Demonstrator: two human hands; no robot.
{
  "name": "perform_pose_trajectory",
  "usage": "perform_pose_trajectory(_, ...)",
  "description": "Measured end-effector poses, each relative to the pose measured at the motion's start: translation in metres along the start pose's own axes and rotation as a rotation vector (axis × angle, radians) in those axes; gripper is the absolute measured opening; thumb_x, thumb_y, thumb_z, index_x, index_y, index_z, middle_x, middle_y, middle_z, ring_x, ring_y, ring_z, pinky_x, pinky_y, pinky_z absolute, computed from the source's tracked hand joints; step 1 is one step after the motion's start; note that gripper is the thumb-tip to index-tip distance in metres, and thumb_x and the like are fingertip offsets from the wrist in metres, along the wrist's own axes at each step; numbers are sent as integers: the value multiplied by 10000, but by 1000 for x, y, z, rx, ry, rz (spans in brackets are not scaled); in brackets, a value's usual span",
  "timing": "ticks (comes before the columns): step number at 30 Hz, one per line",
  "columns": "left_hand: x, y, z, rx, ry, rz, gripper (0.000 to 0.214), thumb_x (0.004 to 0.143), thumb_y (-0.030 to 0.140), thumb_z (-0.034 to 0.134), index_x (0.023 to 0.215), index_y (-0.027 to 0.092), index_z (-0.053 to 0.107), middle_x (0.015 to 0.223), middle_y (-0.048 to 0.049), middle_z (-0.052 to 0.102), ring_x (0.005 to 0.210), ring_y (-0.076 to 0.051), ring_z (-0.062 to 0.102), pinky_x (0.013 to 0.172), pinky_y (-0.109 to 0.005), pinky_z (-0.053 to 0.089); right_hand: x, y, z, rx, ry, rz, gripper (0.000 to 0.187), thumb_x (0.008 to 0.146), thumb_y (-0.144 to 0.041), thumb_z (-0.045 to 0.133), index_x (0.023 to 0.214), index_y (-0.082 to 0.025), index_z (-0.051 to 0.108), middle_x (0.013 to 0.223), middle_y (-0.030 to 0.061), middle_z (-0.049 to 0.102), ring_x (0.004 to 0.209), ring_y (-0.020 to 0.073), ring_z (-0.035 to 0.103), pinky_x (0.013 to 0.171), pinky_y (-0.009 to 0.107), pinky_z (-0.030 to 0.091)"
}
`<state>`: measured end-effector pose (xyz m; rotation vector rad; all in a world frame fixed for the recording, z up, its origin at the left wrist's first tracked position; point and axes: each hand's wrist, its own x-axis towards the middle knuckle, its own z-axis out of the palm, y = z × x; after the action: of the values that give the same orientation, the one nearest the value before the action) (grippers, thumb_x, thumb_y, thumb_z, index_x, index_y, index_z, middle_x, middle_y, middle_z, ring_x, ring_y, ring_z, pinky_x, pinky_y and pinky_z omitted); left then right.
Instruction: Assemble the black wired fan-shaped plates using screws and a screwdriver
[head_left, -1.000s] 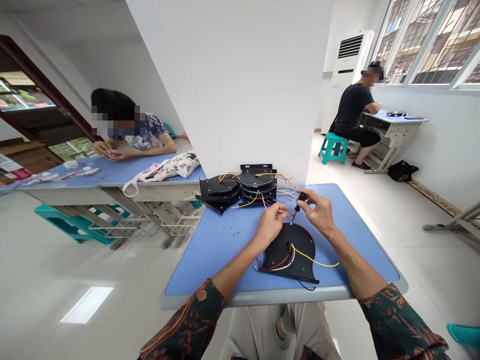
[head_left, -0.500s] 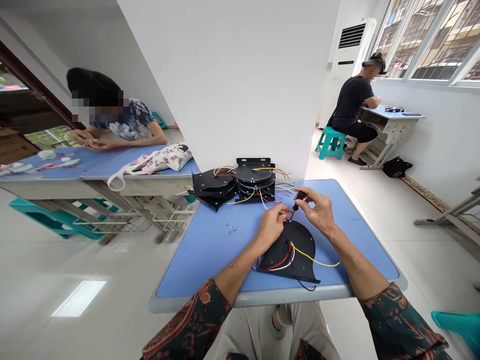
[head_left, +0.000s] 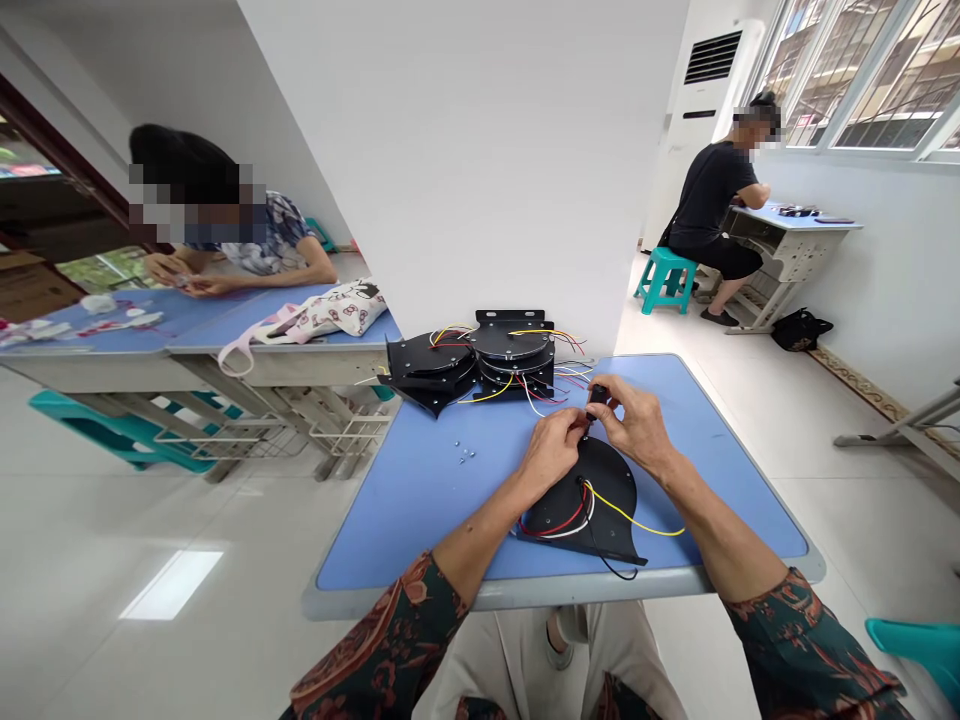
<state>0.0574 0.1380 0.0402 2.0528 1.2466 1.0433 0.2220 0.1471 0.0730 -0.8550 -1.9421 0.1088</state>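
Observation:
My right hand [head_left: 637,420] grips the black handle of a screwdriver [head_left: 598,394], held upright with its tip down at the far edge of a black rounded metal housing [head_left: 611,490]. Pinched fingers of my left hand [head_left: 555,448] meet beside the screwdriver's lower end; what is between them is hidden. Red, white, yellow and black wires [head_left: 637,518] come out of the housing's middle and spread over it. Several small screws [head_left: 466,456] lie on the blue table [head_left: 405,510] to the left.
More black housings [head_left: 510,345] with coloured wires are stacked at the table's back edge, against a white pillar [head_left: 480,160]. A person [head_left: 225,220] works at a table on the left, beside a patterned bag [head_left: 330,312]. Another person [head_left: 720,200] sits at a desk on the right.
The screwdriver has gone from tilted to more upright. My left fingers have moved right, closer against its lower end. The whole view has shifted slightly.

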Motion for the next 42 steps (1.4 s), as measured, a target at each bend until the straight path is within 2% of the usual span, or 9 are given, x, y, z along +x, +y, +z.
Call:
perform_pose_trajectory(7,0,3,-1,39,-31,39,91,864,129,631,886,173,707,900,-61,756,841,-209,696,805,-306,536,2,2,2,67,22,23,144,968,-280,591,1083,-209,640,870,30,712,696,151,637,657,252,522)
perform_pose_trajectory(12,3,-5,1,144,-22,129,221,942,155,500,908,184,717,959,-93,772,941,-249,712,870,-356,550,0,1,7,11,15,17,212,991,-329,568,1127,-190,653,898,49,717,702,153,612,703,271,520)
perform_pose_trajectory(18,6,-9,3,216,-13,147,193,925,157,509,935,178,700,969,-103,777,950,-264,719,863,-365,556,0,-3,9,27,56,59,220,954,-306,647,1128,-188,713,952,68,748,747,163,632,750,294,543)
perform_pose_trajectory(23,11,-12,5,207,-17,83,116,890,172,579,837,188,681,888,-87,768,897,-263,723,828,-349,545,5,-1,5,130,-31,122,290,942,-146,558,1160,-230,730,954,40,765,836,174,690,838,304,561)
perform_pose_trajectory(27,12,-14,7,189,-2,83,97,878,186,621,796,196,671,867,-77,762,879,-257,719,813,-338,537,6,0,2,215,-104,155,329,969,-208,532,1261,-233,680,975,35,765,830,165,686,808,301,572)
perform_pose_trajectory(30,12,-12,7,184,-6,84,64,874,172,645,821,185,678,876,-82,759,883,-257,716,822,-340,533,6,1,2,214,-39,183,321,939,-321,632,1238,-217,680,1004,49,757,836,164,677,770,284,568)
perform_pose_trajectory(34,12,-7,6,172,-19,68,84,872,157,674,792,181,669,862,-73,750,859,-237,708,826,-330,525,7,1,3,215,101,242,260,846,-374,751,1013,-176,721,855,45,725,737,164,650,718,293,560)
perform_pose_trajectory(38,11,-2,5,138,-16,39,139,862,161,704,735,184,651,836,-51,746,846,-216,694,827,-317,512,9,0,-2,339,14,230,154,892,-314,674,957,-183,723,850,43,733,775,175,676,767,316,564)
perform_pose_trajectory(42,10,0,2,23,-20,-5,88,866,137,682,790,181,680,871,-28,755,825,-185,690,795,-285,504,8,-2,-7,441,-113,202,223,967,-330,570,1069,-193,713,850,38,735,751,170,670,748,322,564)
